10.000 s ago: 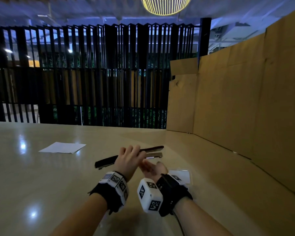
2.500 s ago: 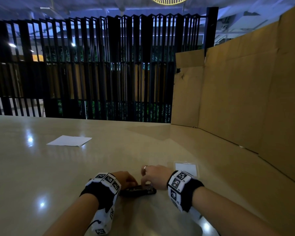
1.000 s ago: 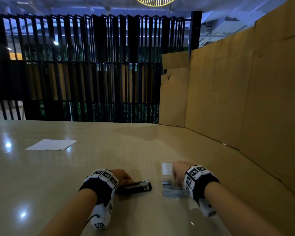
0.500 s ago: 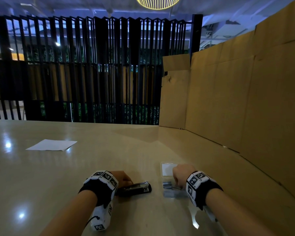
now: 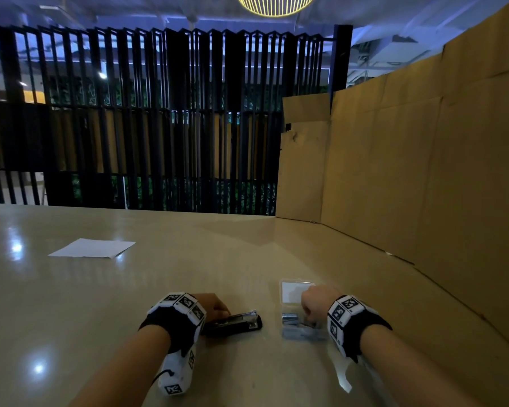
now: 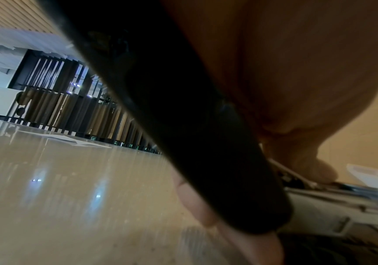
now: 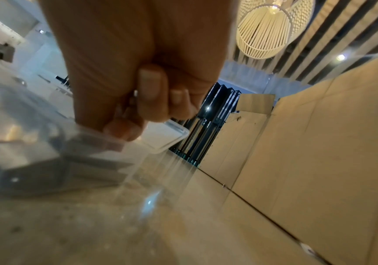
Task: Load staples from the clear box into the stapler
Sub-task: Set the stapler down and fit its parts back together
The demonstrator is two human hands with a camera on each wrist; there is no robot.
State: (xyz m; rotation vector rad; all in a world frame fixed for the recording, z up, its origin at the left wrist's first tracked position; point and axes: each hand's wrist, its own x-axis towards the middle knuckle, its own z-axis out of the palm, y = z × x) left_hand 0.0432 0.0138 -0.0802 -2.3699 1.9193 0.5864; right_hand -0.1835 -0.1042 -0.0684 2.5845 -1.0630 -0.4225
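Note:
The black stapler (image 5: 235, 326) lies on the table with its metal magazine (image 6: 342, 195) showing on top. My left hand (image 5: 215, 306) grips its rear end. In the left wrist view the fingers (image 6: 206, 206) curl behind the raised black cover (image 6: 183, 125) and the thumb presses on the magazine. To the right, the clear box (image 5: 294, 282) stands with its lid folded back. My right hand (image 5: 313, 304) is over it, fingers (image 7: 151, 93) curled, tips down in the box pinching at the staples (image 7: 92, 161). Staple strips (image 5: 290, 318) show through the box wall.
A white paper sheet (image 5: 91, 248) lies far left on the glossy table. A cardboard wall (image 5: 423, 186) stands along the right side, close to the box. A black slatted screen (image 5: 159, 127) closes the far edge.
The right hand left the stapler, went right to the clear box and now stays there, fingers dipped in. The left hand keeps the stapler in place on the table.

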